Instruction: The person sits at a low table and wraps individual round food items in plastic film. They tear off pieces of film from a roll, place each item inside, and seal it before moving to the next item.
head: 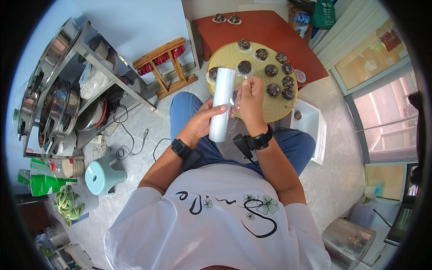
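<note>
My left hand (205,118) is closed around a white roll of plastic film (222,106), held nearly upright above my lap. Just right of the roll, my right hand (250,96) pinches the loose clear film between thumb and fingers. Beyond both hands, a round yellow woven tray (251,113) bears several dark, lumpy balls (271,70), some of them on small white discs. One ball (213,73) is partly hidden behind the top of the roll. Two more balls (234,19) rest on white discs at the far edge of the red table (270,30).
A white foam box (317,135) with one ball inside stands right of the tray. On the left are a metal rack (98,60) of pans, a light-blue stool (101,175) and a cable (133,145) on the floor. A wooden folding stool (175,67) leans by the wall.
</note>
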The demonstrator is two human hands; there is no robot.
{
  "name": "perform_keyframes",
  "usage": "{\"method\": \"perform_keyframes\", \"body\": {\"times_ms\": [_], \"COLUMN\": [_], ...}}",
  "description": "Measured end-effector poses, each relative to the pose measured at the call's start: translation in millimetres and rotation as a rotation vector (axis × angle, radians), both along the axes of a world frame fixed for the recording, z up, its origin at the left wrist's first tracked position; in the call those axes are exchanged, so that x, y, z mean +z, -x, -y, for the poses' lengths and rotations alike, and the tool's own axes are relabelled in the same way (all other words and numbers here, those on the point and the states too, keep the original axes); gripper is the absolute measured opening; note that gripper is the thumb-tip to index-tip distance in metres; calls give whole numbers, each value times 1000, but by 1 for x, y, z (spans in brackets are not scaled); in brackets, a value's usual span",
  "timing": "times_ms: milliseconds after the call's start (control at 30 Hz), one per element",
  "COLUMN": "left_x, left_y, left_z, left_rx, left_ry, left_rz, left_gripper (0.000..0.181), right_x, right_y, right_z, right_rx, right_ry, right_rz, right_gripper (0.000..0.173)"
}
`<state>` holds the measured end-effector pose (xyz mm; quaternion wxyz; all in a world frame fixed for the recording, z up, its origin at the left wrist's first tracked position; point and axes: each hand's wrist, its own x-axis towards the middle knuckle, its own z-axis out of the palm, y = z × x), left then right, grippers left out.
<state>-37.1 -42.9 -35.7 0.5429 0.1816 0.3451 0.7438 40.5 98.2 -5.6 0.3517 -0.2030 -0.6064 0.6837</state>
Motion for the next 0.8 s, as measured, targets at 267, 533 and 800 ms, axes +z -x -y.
{"method": "perform_keyframes", "body": {"times_ms": [267,533,800], "left_x": [0,0,-3], "left_y": [9,8,0], "left_z": [-4,-5,-6], "left_rx": [14,24,76], "left_ry": [164,197,229], "left_rz": [-5,42,7], "left_gripper": [54,48,50], "right_x": [-18,-55,-60], "right_y": [-14,-28,-13], "right_z": [-31,-15,-3], "right_rx": [34,342,119], "right_ry": [309,725,621], "right_rz": [84,175,-64], "right_gripper": [55,74,20]}}
